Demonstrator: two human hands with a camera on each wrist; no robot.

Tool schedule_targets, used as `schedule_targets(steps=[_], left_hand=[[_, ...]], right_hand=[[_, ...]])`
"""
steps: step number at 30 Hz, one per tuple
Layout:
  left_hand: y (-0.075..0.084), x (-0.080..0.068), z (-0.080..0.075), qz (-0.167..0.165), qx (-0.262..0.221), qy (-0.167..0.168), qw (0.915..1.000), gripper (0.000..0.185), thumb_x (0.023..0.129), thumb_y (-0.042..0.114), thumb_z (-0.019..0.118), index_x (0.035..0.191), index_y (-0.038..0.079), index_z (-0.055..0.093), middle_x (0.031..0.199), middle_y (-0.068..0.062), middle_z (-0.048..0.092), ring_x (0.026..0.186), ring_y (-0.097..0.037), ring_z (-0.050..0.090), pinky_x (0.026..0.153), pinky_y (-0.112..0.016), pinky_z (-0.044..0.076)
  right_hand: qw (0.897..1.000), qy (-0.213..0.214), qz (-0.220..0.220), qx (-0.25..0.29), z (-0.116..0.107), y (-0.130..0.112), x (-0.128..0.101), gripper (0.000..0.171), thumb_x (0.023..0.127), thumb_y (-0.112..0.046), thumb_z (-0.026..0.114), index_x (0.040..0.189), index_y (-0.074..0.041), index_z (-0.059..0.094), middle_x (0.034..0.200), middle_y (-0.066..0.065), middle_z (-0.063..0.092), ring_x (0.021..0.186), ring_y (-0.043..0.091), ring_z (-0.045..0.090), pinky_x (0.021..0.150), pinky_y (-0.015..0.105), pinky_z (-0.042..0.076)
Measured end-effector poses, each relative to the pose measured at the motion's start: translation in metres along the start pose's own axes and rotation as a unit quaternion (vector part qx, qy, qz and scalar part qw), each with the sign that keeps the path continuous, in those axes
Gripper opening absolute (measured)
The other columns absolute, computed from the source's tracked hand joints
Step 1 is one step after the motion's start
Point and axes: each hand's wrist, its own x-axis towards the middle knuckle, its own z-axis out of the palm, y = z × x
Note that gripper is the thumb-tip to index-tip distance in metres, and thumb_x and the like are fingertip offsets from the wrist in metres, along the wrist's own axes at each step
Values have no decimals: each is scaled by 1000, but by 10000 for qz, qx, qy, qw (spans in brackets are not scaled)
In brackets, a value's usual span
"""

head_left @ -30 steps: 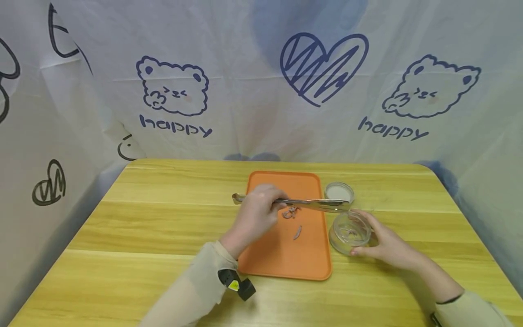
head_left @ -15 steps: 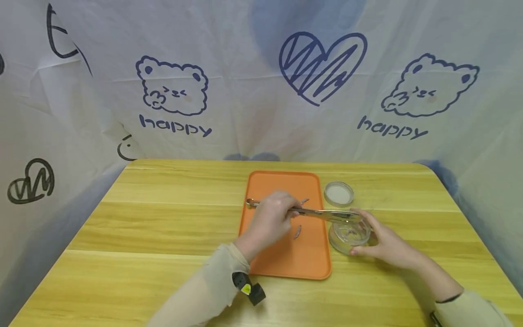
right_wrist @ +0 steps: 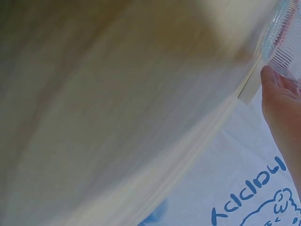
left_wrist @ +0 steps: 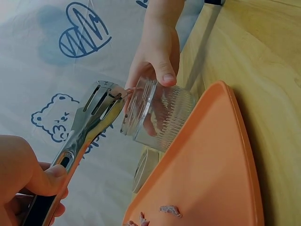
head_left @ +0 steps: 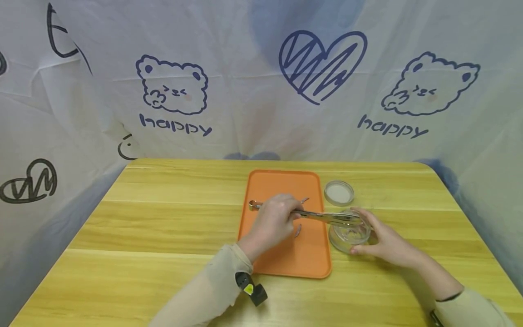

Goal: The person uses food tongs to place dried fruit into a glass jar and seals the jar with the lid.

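Dressed in pale beige sleeves (head_left: 196, 293), fitted at the left cuff (head_left: 243, 258) with a blocky black device (head_left: 258, 296) bearing a bright yellow patch (head_left: 249, 289), edged at the right cuff (head_left: 454, 305) with a thin dark band (head_left: 449, 298).

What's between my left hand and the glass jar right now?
In the head view, the metal tongs reach from your left hand to the mouth of the glass jar, crossing above part of the orange tray.

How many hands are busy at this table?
2: the left hand holds the metal tongs over the orange tray, and the right hand holds the clear jar to the tray's right. Neither is fully hidden.
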Motion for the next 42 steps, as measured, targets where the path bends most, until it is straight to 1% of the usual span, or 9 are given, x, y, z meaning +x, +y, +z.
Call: schedule_targets(steps=[8,13,17,20,26,29,34,39,42], left_hand=[[-1,1,2,107,-90,40,9999,10,84,4,71,87,13,71,81,6,64,77,-10,58,72,-24,48],[-2,1,0,2,-193,102,9998,11,83,3,72,88,12,72,82,5,65,78,-11,59,73,-25,49],[-6,-4,-8,-62,-295,292,9991,12,84,3,72,91,12,73,87,4,67,83,-13,62,77,-27,50],[-13,-12,-16,-83,-354,493,9981,13,83,1,71,90,12,72,87,3,67,83,-15,62,77,-28,50],[-33,-35,-36,-244,-238,963,9948,12,79,-1,75,85,9,71,81,0,65,76,-16,60,68,-29,50],[-41,-47,-44,-374,-211,1103,9930,13,78,-1,76,85,8,71,80,0,63,74,-16,58,65,-30,49],[-50,-65,-48,-654,-236,973,9928,14,77,-2,76,85,8,71,79,1,62,74,-16,56,64,-31,47],[-56,-78,-40,-814,-191,731,9938,16,76,-3,77,85,9,72,82,1,63,78,-18,58,68,-33,49],[-58,-83,-34,-822,-152,608,9946,18,74,-4,77,85,9,71,82,1,63,79,-17,59,70,-33,49]], right_hand=[[10000,-25,-3,47,-1,-1,1,97,77,-33,80,150,-10,21,138,19,43,117,37,50,92,52,44],[10000,-32,27,58,0,-1,1,96,77,-33,79,150,-11,21,140,20,41,119,39,48,94,55,41],[10000,1,-24,-15,1,-2,1,96,78,-33,79,150,-9,21,142,22,38,122,40,46,95,58,39],[9999,-15,-102,6,3,-3,1,96,78,-31,79,150,-7,21,143,22,38,122,41,45,95,57,40],[10000,-16,-75,47,3,-2,1,97,77,-33,80,150,-10,21,144,20,38,123,38,45,97,55,39],[10000,27,-96,4,2,-2,1,97,76,-33,80,150,-9,22,143,20,38,123,39,45,97,56,39],[9999,30,-99,-8,0,-2,1,97,76,-33,80,150,-10,21,144,21,37,124,41,43,97,60,36],[9999,12,-99,42,-1,-3,0,97,77,-32,80,151,-11,21,144,21,36,125,43,42,97,63,34],[9999,2,-109,85,-1,-5,0,96,77,-30,80,150,-10,21,144,22,36,124,43,42,97,63,34]])
